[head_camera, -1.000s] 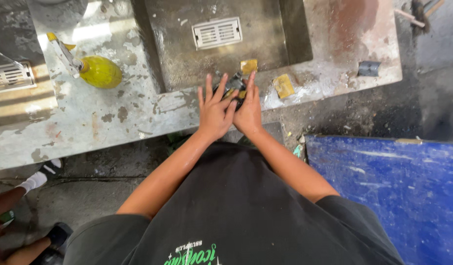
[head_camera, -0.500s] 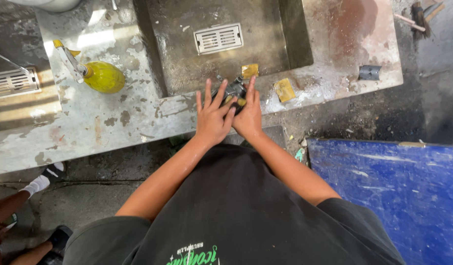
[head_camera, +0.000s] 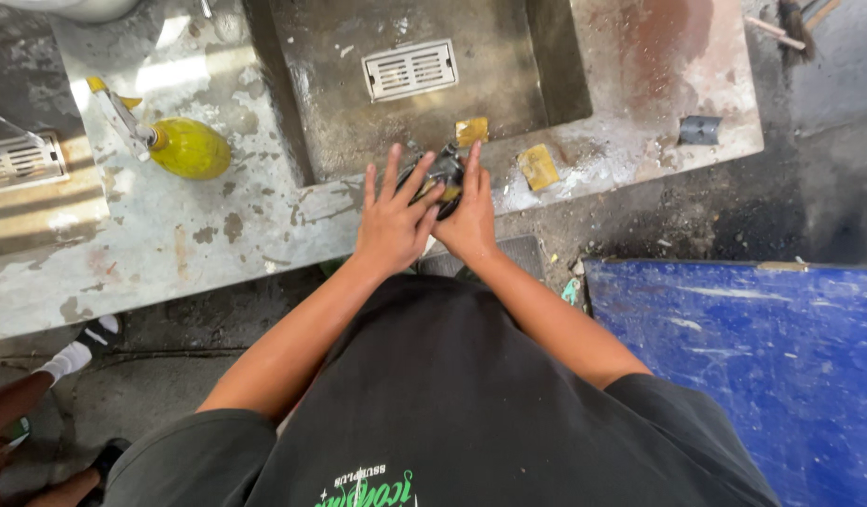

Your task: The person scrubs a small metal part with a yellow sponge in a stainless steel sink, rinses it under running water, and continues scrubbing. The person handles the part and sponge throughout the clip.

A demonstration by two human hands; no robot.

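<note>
We press our left hand (head_camera: 393, 222) and right hand (head_camera: 468, 219), fingers spread flat, around a small dark part (head_camera: 440, 175) at the metal sink (head_camera: 302, 141) edge.

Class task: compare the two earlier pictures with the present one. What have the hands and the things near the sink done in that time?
Little changed. Both hands, left and right, stay pressed around the dark part at the sink edge; fingers shifted only slightly. The yellow bottle and yellow pieces stayed put.
</note>
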